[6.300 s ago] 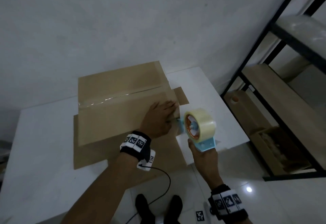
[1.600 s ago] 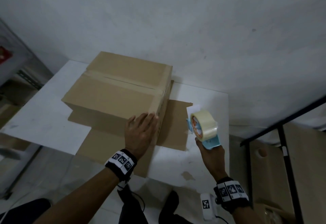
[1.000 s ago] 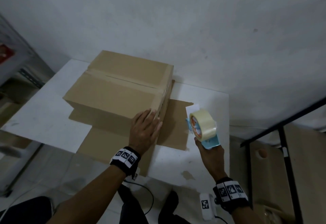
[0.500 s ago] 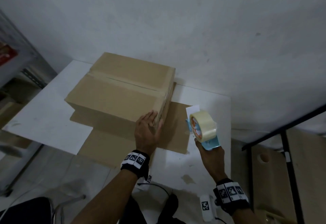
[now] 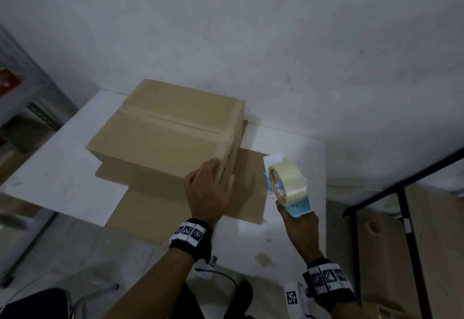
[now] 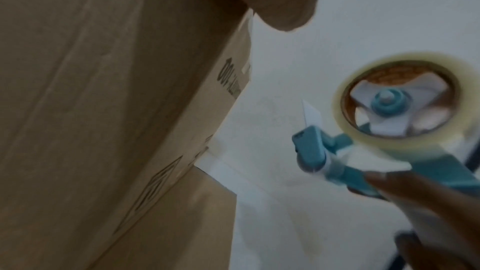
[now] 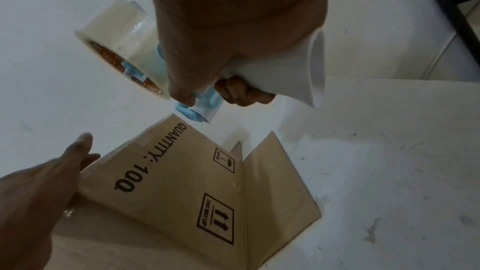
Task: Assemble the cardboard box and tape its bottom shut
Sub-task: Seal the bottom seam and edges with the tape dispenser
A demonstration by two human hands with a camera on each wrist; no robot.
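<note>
The brown cardboard box (image 5: 163,140) stands closed on the white table (image 5: 57,183), with a strip of clear tape along its top seam. Its lower flaps (image 5: 251,183) lie spread flat on the table. My left hand (image 5: 211,190) presses flat over the box's near right corner, thumb on the printed side (image 7: 176,182). To the right of the box, my right hand (image 5: 300,220) grips the handle of the blue tape dispenser (image 5: 288,185) with its clear roll (image 6: 394,110), held above the table and apart from the box. The left hand (image 7: 39,192) also shows in the right wrist view.
A black metal shelf frame (image 5: 401,188) with wooden boards stands close on the right. A grey rack (image 5: 27,97) is at the left, and a white wall rises right behind the table. A cable (image 5: 221,273) hangs below the table's near edge.
My left hand has slid from the box's top edge down over its near right corner. The right hand and dispenser have barely moved.
</note>
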